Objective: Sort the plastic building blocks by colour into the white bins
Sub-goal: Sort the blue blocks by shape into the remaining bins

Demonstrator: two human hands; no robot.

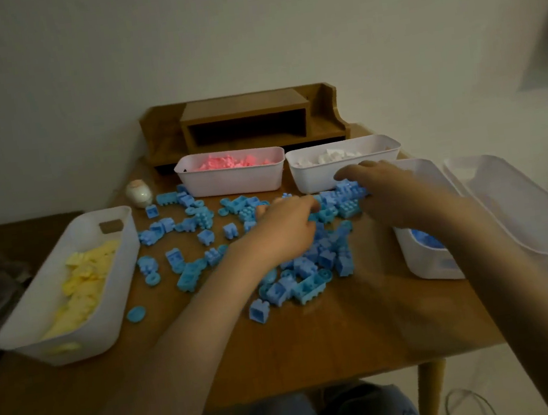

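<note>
digging the left hand (285, 230) into the blue blocks (307, 265) lying across the middle of the desk (316, 340), fingers curling down among them, too blurred for telling whether clamping any. clamping the right hand (387, 190) on a clump (347, 195) of them just before the white-block bin (313, 175) at the far right corner. sitting along the left, far and right edges: yellow-block bin (113, 289), pink-block bin (231, 181), blue-block bin (423, 258).

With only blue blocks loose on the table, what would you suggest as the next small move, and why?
Probably lift the blue blocks under the right hand into the near right bin: blue already shows inside it, and that hand is closest.
</note>
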